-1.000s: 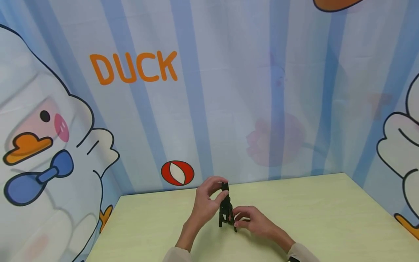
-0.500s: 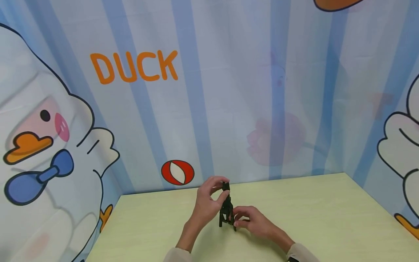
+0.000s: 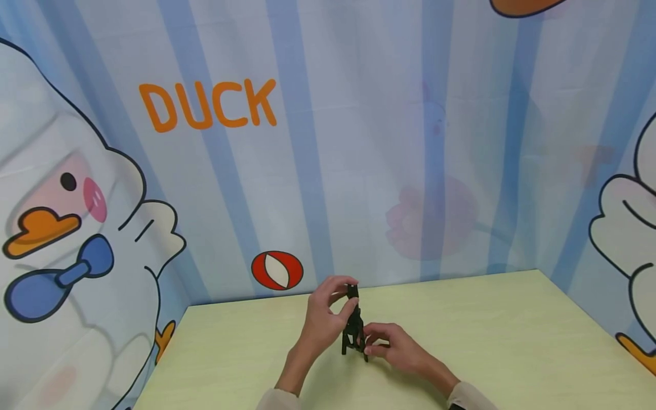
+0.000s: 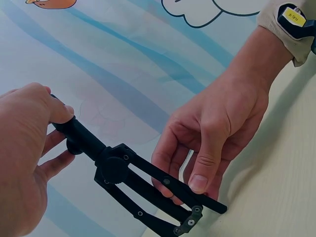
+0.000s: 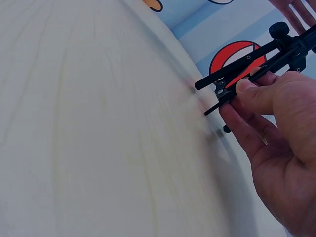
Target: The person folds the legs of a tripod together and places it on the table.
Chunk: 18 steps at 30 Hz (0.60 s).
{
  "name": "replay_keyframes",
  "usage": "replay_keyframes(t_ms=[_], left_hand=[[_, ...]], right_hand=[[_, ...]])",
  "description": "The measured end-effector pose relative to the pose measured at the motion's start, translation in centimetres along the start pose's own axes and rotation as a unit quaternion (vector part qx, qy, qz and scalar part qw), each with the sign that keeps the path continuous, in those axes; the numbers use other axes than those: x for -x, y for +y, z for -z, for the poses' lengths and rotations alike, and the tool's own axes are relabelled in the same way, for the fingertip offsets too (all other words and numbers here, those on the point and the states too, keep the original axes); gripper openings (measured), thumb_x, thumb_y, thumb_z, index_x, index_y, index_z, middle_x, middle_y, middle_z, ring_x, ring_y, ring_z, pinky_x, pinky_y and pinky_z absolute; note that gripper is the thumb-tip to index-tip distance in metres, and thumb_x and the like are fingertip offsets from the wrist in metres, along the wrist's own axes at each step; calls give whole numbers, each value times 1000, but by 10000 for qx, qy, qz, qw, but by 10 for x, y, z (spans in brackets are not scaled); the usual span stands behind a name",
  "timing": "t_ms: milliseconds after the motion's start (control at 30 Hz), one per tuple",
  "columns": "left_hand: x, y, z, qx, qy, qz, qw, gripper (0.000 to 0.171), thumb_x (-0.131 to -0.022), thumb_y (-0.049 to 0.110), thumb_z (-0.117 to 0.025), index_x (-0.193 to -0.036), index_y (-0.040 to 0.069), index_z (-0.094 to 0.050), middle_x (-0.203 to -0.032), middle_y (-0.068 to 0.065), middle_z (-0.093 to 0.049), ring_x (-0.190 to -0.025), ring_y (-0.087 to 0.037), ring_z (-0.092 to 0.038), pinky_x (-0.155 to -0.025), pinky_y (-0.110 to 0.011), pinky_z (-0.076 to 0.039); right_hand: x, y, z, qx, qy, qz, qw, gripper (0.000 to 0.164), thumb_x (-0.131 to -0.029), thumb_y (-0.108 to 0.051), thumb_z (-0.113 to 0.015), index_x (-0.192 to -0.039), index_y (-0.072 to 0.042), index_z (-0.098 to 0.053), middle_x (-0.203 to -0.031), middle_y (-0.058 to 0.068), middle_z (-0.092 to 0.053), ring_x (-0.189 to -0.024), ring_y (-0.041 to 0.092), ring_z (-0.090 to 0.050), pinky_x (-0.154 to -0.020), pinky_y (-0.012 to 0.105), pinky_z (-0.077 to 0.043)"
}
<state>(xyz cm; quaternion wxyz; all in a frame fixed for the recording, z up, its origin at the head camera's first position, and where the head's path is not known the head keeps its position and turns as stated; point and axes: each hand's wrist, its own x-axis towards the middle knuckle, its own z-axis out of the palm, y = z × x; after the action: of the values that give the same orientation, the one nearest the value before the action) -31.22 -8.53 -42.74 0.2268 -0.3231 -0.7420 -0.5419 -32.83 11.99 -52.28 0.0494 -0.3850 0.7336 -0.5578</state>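
A small black tripod (image 3: 353, 327) stands nearly upright between the two hands, its legs partly spread. The left hand (image 3: 325, 316) grips its top, with the thumb on the near side and fingers behind. In the left wrist view, the tripod's round knob and hinged leg braces (image 4: 113, 170) show below that hand. Lower down, the right hand (image 3: 397, 346) pinches one leg between thumb and fingers. The right wrist view has the right hand (image 5: 276, 118) holding that leg near its brace, with the foot ends (image 5: 200, 85) close over the table.
A pale yellow table (image 3: 461, 324) lies under the hands. Behind it hangs a striped blue and white curtain (image 3: 359, 142) printed with ducks, a red ball and orange lettering. The sleeves (image 3: 471, 396) are beige, with a dark strap at the right wrist.
Both hands keep their hold on the tripod. Its leg at the right hand has shifted very slightly left in the head view; otherwise little differs.
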Motion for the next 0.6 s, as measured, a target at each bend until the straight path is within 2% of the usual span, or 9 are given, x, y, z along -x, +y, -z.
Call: replay_keyframes(t_ms=[167,333,600], left_hand=[[0,-1,0,30,37,-62,10000,32,-95,-3,-72,-121,16,-69,-118,-5,-67,-105,-28,-67,-98,-46,-57],[0,0,0,-51,27,-23,10000,33,-95,-1,-73,-122,15,-69,-118,-2,-66,-106,-24,-67,-98,-41,-57],[0,-1,-1,-171,320,96,9993,31,-93,5,-78,-120,17,-70,-113,-3,-61,-99,-24,-69,-93,-42,-59]], right_hand=[[0,0,-1,-13,36,18,10000,20,-98,4,-67,-117,1,-69,-110,18,-70,-99,33,-70,-85,32,-60],[0,1,-2,-21,71,-42,10000,20,-98,4,-66,-118,0,-69,-111,16,-70,-100,28,-70,-85,31,-60],[1,-2,-3,-86,106,-176,9998,18,-99,0,-68,-117,-1,-70,-111,16,-70,-97,29,-71,-84,31,-61]])
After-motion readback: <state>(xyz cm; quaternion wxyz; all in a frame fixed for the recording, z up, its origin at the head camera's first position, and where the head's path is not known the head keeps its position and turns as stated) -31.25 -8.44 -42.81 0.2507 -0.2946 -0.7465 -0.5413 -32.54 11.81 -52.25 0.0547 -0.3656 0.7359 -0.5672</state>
